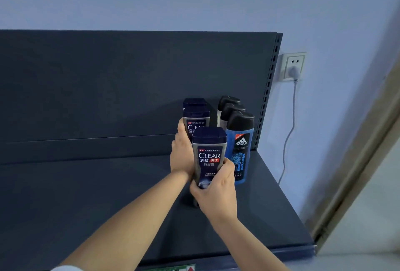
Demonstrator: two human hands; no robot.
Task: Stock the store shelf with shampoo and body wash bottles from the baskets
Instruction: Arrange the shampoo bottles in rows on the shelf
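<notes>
On the dark blue shelf (91, 195) a row of grey CLEAR bottles with navy caps runs front to back. My right hand (215, 192) grips the lower part of the front CLEAR bottle (209, 153), held upright just above or on the shelf. My left hand (181, 151) is wrapped round the left side of the second CLEAR bottle (195, 122) behind it; a third navy cap (194, 102) shows further back. To the right stands a row of three blue adidas bottles (240, 147) with black caps. No baskets are in view.
The shelf's back panel (108, 84) rises behind the bottles, with a slotted upright (267, 89) at its right end. A wall socket (293, 66) with a grey cable hangs to the right. The shelf's front edge (270, 251) lies near the bottom.
</notes>
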